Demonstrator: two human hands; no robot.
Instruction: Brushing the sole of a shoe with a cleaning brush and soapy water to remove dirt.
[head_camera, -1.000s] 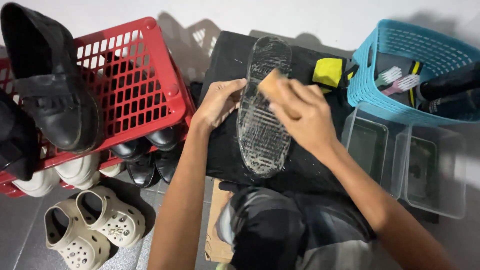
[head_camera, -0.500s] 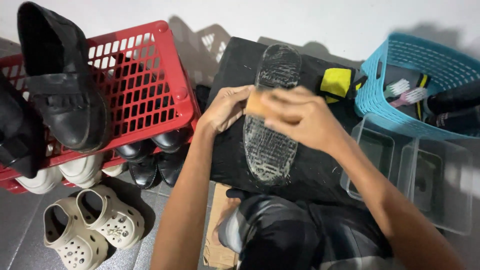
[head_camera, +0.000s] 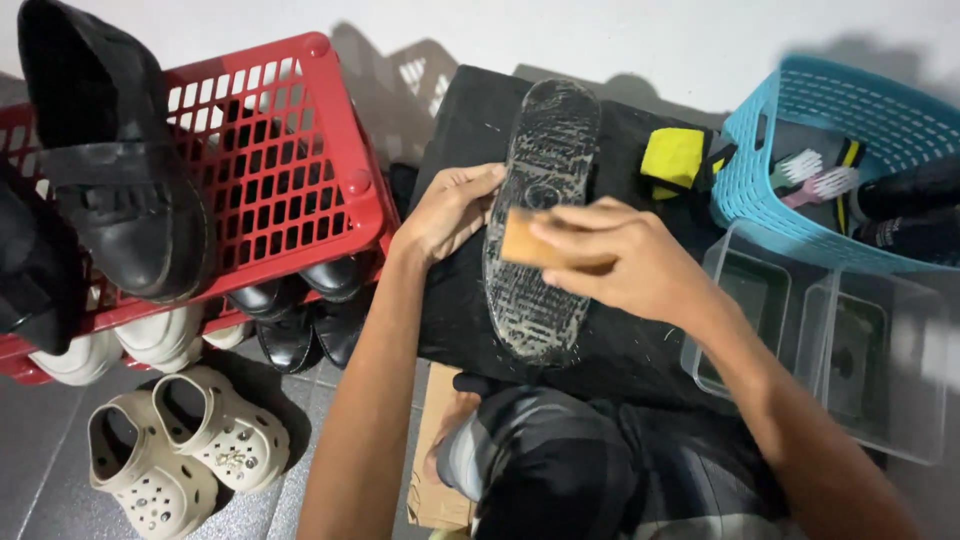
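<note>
red crate (head_camera: 300, 160) left, blue basket (head_camera: 800, 150) right

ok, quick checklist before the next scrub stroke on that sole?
1. Shoe lies sole up on the black mat: ok.
2. Left hand braces the shoe's edge: ok.
3. Right hand grips the tan brush block, pressed on the sole: ok.
4. Bristle contact under the block: cannot tell.
5. Spare brushes within reach in the blue basket: ok.
6. Clear tubs hold water: cannot tell.
</note>
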